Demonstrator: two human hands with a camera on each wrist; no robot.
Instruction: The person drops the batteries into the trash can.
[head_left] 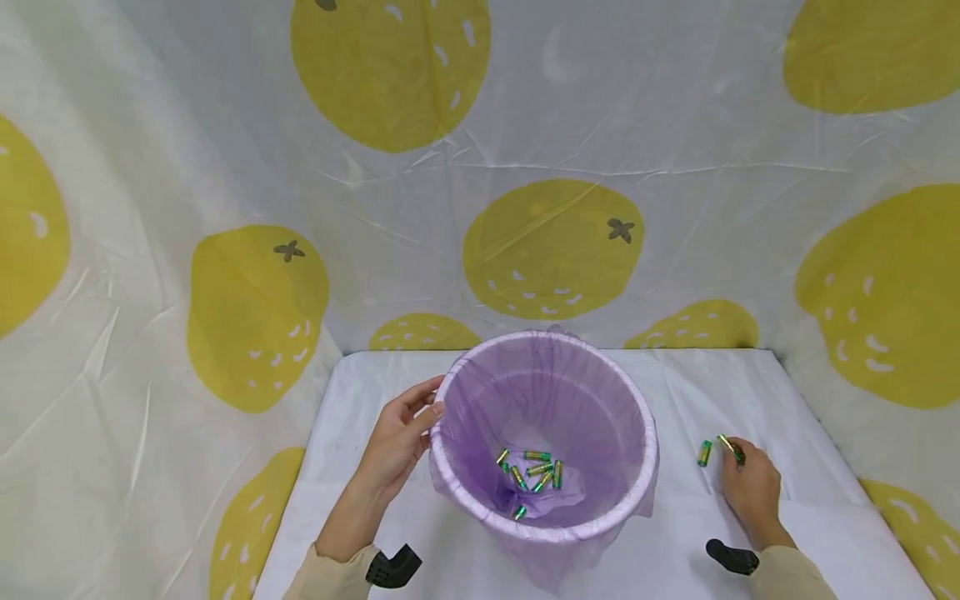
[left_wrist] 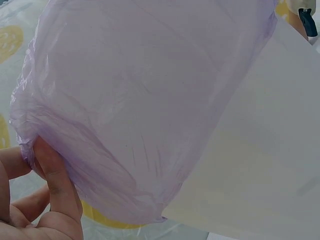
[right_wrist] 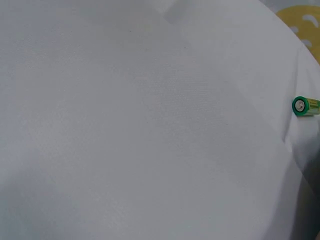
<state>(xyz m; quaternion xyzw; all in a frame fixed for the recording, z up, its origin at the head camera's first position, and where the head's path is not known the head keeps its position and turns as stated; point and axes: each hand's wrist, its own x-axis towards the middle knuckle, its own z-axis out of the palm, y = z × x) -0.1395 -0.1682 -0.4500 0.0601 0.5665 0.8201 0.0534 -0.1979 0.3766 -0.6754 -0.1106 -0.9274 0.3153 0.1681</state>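
A white-rimmed bin (head_left: pixel 651 433) lined with a thin purple bag (head_left: pixel 562 400) stands at the middle front, tilted toward the camera. My left hand (head_left: pixel 397 442) grips its rim at the left; in the left wrist view its fingers (left_wrist: pixel 52 175) hold the bag-covered edge. Several green and gold batteries (head_left: pixel 538 470) lie at the bottom of the bin. Over on the right, my right hand (head_left: pixel 752 483) pinches a battery (head_left: pixel 726 443) between thumb and fingers. Another battery (head_left: pixel 704 453) rests on the cloth just left of it, and shows at the right wrist view's edge (right_wrist: pixel 306 106).
A white cloth (head_left: pixel 675 558) covers the table. Lemon-printed curtains (head_left: pixel 405 225) hang behind and along both sides. Black wrist devices (head_left: pixel 393 567) stick out from both sleeves.
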